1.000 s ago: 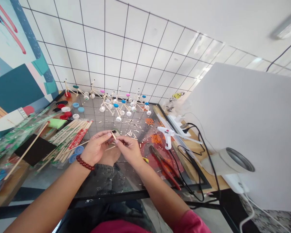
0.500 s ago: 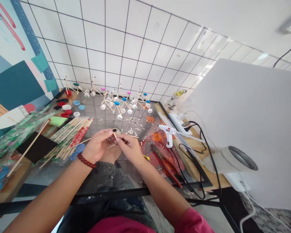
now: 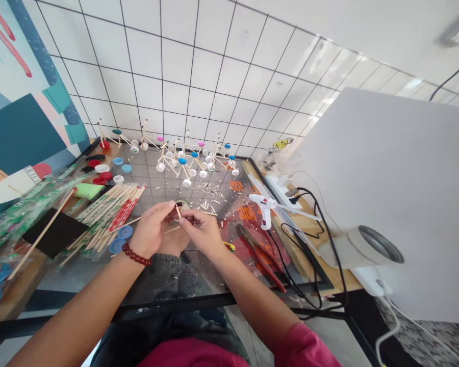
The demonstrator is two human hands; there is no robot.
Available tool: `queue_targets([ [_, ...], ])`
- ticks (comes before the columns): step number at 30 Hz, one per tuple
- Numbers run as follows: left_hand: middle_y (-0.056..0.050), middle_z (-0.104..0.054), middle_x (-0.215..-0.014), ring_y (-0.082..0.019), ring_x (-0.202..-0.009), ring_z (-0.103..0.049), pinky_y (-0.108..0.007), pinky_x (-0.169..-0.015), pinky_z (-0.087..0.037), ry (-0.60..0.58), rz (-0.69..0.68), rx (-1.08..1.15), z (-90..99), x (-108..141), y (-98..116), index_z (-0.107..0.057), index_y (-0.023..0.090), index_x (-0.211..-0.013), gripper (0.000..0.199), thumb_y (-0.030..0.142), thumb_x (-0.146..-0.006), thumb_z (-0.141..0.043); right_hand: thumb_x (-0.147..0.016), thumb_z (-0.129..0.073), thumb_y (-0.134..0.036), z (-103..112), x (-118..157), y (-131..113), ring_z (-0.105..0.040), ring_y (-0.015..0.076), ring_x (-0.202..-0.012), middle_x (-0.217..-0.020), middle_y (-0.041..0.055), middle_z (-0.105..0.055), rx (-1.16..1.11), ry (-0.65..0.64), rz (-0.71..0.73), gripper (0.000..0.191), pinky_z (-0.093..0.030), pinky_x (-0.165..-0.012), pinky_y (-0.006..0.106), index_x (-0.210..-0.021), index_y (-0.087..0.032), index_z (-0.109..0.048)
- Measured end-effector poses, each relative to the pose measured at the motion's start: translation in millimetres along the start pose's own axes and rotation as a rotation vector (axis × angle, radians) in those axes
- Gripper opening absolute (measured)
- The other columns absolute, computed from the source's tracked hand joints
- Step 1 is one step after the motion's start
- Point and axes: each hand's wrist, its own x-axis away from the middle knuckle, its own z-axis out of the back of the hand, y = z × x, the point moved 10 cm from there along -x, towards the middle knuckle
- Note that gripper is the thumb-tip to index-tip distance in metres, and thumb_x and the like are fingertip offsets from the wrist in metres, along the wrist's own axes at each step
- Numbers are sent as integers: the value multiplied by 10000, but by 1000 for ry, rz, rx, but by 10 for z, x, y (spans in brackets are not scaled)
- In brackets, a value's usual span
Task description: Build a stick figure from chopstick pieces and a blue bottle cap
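Note:
A short wooden stick piece (image 3: 178, 210) is pinched between my two hands above the dark glass table. My left hand (image 3: 151, 229), with a red bead bracelet at the wrist, grips its upper end. The fingertips of my right hand (image 3: 202, 229) close on its lower end. A small black piece shows right by the left fingertips; whether it touches the stick I cannot tell. Beyond the hands stand several small stick models with bottle-cap wheels (image 3: 187, 182). Cut stick bits (image 3: 205, 205) lie scattered just past my fingers.
Wrapped chopsticks (image 3: 117, 209), blue caps (image 3: 118, 245) and a black sheet (image 3: 55, 232) lie at left. To the right are a white glue gun (image 3: 265, 208), red-handled pliers (image 3: 265, 260), black cables (image 3: 338, 250) and a beige cylindrical object (image 3: 361, 247).
The stick piece is more upright between my fingers, and the black piece at its top is less visible. The whole view has shifted slightly.

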Motion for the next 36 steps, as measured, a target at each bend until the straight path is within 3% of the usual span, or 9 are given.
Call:
queue_targets([
  [5, -54, -823, -780, -183, -772, -736, -299, -768, -600, -41, 66, 44, -1, -25, -68, -829, 167, -715, 268, 365, -640, -994, -916, -738, -375, 23, -5, -35, -741, 213, -782, -891, 47, -849, 24, 0, 20, 180, -600, -770, 337, -938, -235, -849],
  [14, -66, -854, -811, -180, -771, -761, -285, -773, -608, -44, 89, 35, 25, -28, -88, -852, 164, -749, 259, 248, -573, -1023, -937, -698, -328, 29, -1, -88, -739, 219, -793, -908, 42, -857, 54, -15, 39, 192, -599, -777, 342, -951, -248, -872],
  [26, -56, -828, -738, -180, -733, -738, -305, -770, -594, 31, 9, -38, 26, 6, 11, -831, 173, -693, 397, 310, -412, -1075, -926, -731, -318, 23, -8, -62, -740, 203, -795, -930, 39, -867, 92, -13, 25, 156, -603, -775, 322, -937, -249, -871],
  [36, -87, -858, -860, -248, -821, -776, -383, -830, -642, -18, -100, -200, -37, 58, 79, -889, 192, -839, 467, 428, -502, -1110, -890, -816, -396, 179, -35, -84, -716, 204, -809, -905, 36, -820, 45, 104, -12, 188, -620, -809, 339, -991, -239, -804],
])
